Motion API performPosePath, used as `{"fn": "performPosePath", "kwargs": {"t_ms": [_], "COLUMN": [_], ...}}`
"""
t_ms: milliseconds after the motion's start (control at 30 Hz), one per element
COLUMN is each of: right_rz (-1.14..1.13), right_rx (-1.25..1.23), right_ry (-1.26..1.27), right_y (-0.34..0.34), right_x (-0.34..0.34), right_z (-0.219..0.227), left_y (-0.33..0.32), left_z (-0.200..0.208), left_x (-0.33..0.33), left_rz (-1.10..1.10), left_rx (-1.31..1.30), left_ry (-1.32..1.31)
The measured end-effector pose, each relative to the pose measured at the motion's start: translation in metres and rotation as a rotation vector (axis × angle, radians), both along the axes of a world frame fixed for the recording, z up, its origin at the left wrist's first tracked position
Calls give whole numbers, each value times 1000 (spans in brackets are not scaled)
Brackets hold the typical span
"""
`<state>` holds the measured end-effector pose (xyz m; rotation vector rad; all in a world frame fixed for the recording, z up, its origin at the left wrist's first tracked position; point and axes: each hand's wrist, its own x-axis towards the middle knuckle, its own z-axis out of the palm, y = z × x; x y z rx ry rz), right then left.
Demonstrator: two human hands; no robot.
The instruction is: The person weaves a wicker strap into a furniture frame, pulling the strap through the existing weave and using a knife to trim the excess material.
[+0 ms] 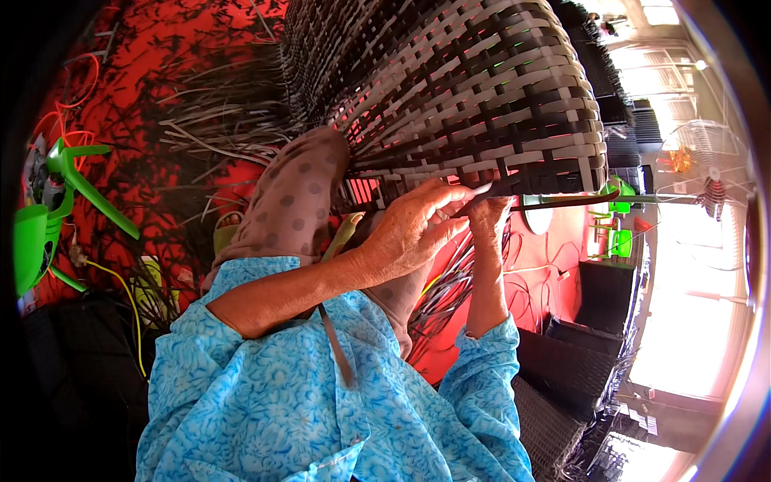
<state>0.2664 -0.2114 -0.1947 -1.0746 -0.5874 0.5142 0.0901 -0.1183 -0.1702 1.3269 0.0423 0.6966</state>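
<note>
A large woven piece (498,88) of flat grey and black strips, like a big basket or a furniture shell, leans over my knees. My left hand (418,223) is at its near edge, thumb and fingers pinched together. A pale strip end (483,189) shows at its fingertips. Right beside it, my right hand (488,221) is closed against the underside of the edge, its fingers partly hidden. A long dark strip (562,201) runs rightward from beside this hand; whether the hand grips it is unclear.
Loose grey strips (221,120) hang at the left over a red floor (173,40) strewn with dark scraps. A green plastic chair (32,245) stands far left. Dark woven boxes (562,361) lie to the right, with a standing fan (711,173) beyond. More strips (450,293) lie under my arms.
</note>
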Motion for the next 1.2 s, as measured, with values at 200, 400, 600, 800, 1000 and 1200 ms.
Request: {"fn": "performPosePath", "kwargs": {"t_ms": [200, 400, 600, 800, 1000, 1200], "right_rz": [-102, 90, 208, 160, 179, 326], "right_rx": [-376, -130, -147, -239, -434, -380], "right_ry": [-480, 78, 115, 31, -156, -19], "right_y": [-7, -9, -10, -5, -3, -8], "right_x": [-10, -20, -20, -17, -6, -3], "right_z": [14, 34, 49, 56, 72, 76], "left_y": [-5, 9, 13, 21, 21, 30], "left_z": [2, -6, -7, -7, -2, -2], "left_x": [-9, -4, 5, 9, 12, 22], "left_rz": [40, 103, 264, 317, 284, 120], "left_rx": [109, 146, 82, 213, 165, 30], "left_ry": [8, -10, -106, -29, -16, 135]}}
